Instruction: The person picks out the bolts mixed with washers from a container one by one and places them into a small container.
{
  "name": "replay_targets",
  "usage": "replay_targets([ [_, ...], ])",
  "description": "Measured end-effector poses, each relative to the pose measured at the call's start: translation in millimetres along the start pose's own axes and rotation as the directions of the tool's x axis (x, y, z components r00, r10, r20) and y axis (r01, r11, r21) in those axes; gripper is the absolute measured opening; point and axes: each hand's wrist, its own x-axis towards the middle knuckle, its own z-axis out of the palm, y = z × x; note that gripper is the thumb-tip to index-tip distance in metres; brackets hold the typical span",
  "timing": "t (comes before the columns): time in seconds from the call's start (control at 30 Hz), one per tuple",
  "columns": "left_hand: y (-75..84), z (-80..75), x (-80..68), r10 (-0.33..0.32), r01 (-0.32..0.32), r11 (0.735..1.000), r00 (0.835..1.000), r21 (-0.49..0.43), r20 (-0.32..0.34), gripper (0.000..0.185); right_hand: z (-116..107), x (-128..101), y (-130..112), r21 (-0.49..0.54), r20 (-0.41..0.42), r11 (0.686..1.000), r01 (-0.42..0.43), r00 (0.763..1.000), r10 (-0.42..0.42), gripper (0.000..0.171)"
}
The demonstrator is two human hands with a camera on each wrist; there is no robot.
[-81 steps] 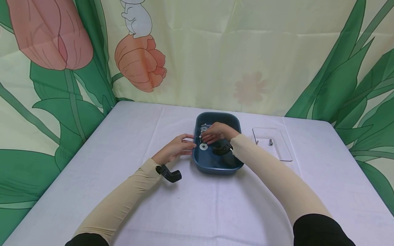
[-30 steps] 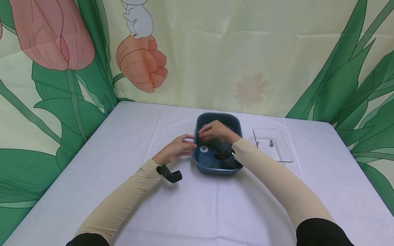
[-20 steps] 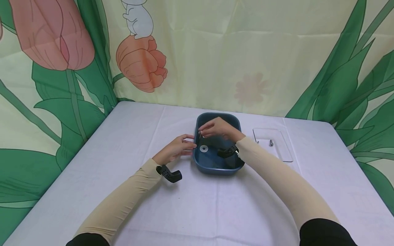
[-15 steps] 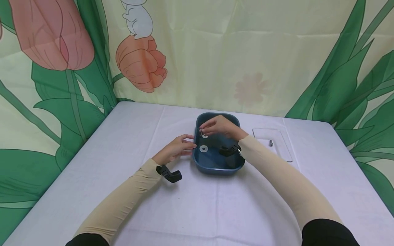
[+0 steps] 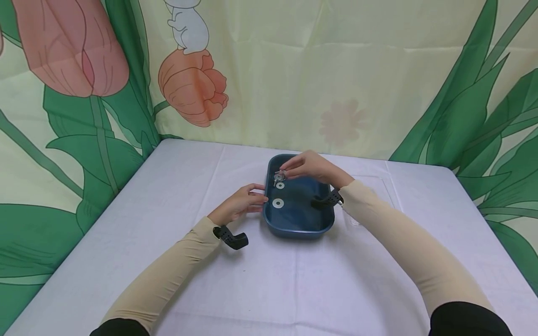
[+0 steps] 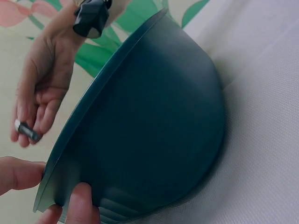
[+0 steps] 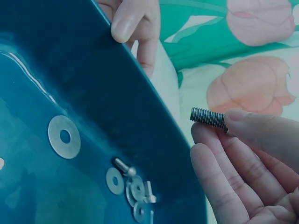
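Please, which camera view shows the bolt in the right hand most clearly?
The right wrist view: the bolt sticks out threaded from the right hand. The left wrist view shows only a small metal end between the fingers. In the head view it is mostly hidden above the tray.

I find no writing, label, brand, number or sign that I can read anywhere in these views.
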Motion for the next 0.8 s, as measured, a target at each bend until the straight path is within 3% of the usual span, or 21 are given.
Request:
replay_targets([
  [0.33,1.0,1.3,-0.6,-0.009,0.009,1.0,1.0,0.01,-0.019,0.049,-18.2,-22.8,-9.1,-0.075,0.014,0.997,0.01,1.0,-0.009,0.033],
  [0.8,2.8,3.5,2.2,-0.035,0.036,0.999,0.998,0.033,-0.05,0.048,-43.3,-57.0,-11.2,-0.178,-0.03,0.984,-0.025,0.999,0.02,0.034],
])
